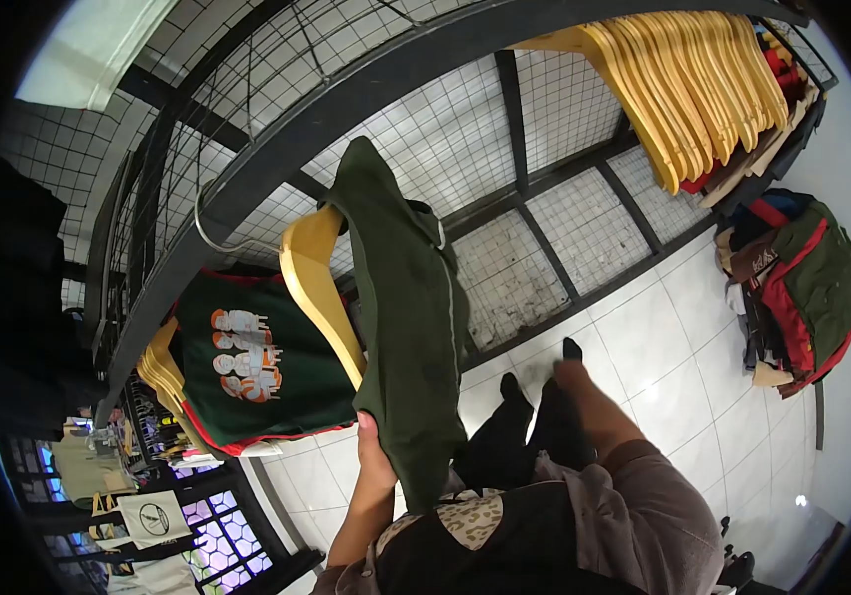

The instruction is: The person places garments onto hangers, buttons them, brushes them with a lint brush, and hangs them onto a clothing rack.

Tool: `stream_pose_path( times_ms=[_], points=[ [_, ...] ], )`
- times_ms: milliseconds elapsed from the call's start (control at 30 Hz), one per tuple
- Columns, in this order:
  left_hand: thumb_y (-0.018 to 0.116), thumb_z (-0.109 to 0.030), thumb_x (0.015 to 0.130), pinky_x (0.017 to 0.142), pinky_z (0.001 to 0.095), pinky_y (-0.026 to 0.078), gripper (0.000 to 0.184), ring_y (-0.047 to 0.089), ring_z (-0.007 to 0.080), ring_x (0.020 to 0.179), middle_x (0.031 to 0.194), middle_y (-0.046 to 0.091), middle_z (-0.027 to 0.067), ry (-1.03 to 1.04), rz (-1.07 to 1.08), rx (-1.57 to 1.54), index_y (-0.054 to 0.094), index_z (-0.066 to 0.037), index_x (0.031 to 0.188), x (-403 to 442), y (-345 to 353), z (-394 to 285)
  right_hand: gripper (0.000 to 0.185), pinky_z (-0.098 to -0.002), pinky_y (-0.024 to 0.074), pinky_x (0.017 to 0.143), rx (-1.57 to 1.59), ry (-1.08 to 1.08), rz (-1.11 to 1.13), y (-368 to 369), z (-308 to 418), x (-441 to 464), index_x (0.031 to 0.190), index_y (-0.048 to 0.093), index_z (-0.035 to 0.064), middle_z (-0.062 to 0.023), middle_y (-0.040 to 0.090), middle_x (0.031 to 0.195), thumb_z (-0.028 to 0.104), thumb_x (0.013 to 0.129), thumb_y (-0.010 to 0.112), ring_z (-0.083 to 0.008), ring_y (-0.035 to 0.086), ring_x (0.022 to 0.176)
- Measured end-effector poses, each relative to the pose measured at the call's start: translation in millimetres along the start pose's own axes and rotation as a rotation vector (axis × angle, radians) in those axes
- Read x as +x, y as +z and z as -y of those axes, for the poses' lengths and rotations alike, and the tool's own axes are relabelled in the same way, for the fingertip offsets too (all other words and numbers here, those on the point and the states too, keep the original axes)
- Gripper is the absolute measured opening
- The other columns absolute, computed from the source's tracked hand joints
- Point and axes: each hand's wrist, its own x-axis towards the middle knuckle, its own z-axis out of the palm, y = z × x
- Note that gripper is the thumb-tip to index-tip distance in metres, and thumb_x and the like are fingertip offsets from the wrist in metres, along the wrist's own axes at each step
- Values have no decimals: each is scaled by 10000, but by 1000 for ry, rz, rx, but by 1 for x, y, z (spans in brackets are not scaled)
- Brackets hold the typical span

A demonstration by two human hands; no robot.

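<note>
the green top (pixel 401 297) by the rack's (pixel 425 58) edge looks soft, light; hold its hanger (pixel 314 283). left hand (pixel 376 456) pinches cloth; right hand (pixel 569 375), can't tell.

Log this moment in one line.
left hand: holding dark green garment | wooden hanger: partly covered, hook at black rail | right hand: lowered, grip unclear

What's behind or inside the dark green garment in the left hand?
A wooden hanger shows beside the garment, with wire mesh beyond. The garment covers the rest of the hanger; whether that part sits inside or behind can't be told.
</note>
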Motion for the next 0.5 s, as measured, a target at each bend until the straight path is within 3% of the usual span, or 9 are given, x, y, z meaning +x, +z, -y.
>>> stream_pose_path(
  times_ms=[100,133,167,267,333,367,400,467,500],
  points=[
    [271,-543,929,1024,381,321,683,400,254,1234,1371,377,130,-26,5,-29,263,-35,1387,-2,6,1,411,-486,471,659,412,83,-291,-96,30,52,994,545,17,-230,617,821,407,866,521,-404,598,767],
    [271,-543,929,1024,381,321,683,400,254,1234,1371,377,130,-27,10,-31,263,-35,1387,-2,8,0,418,-509,458,679,486,126,-460,-152,64,55,954,522,4,-236,611,818,416,893,489,-413,589,775],
    [272,-539,930,1025,383,321,678,401,255,1233,1370,379,130,-31,-1,-18,265,-38,1387,-2,10,-1,408,-498,447,632,642,-11,-692,-186,85,71,941,514,7,-255,594,768,412,891,503,-430,579,729],
    [276,-533,930,1025,384,322,669,403,256,1232,1366,385,129,-31,-10,2,273,-41,1384,-2,7,-1,332,-436,413,551,1068,-149,-808,-291,168,67,885,492,3,-252,553,674,333,923,485,-415,562,626],
    [281,-530,930,1025,382,323,665,405,257,1231,1363,390,129,-24,-7,11,279,-42,1382,-4,4,-2,316,-416,407,543,1142,-287,-918,-303,204,74,859,478,5,-246,540,653,313,931,474,-404,557,613],
    [288,-525,930,1023,379,327,662,410,258,1227,1358,396,129,-24,-41,17,285,-39,1379,-5,2,-2,351,-393,425,597,1114,-329,-851,-295,215,82,958,509,-9,-216,542,690,331,954,421,-304,526,600],
    [295,-521,930,1021,377,331,658,415,259,1224,1353,402,129,-25,-77,22,290,-36,1376,-7,1,-3,351,-393,425,597,1119,-334,-852,-279,217,90,958,509,-9,-216,542,690,331,954,421,-304,526,600],
    [303,-514,931,1019,374,335,657,418,261,1222,1354,402,133,-19,-87,32,291,-29,1373,-9,-2,-4,311,-424,440,622,943,-103,-672,-230,219,107,1038,515,4,-232,572,750,285,947,420,-370,563,655],
    [311,-507,931,1018,372,339,656,421,262,1219,1354,402,136,-17,-95,35,293,-21,1371,-10,-3,-5,301,-439,448,626,711,-109,-565,-188,204,119,1068,513,9,-234,583,767,263,930,426,-388,576,701]
  ],
)
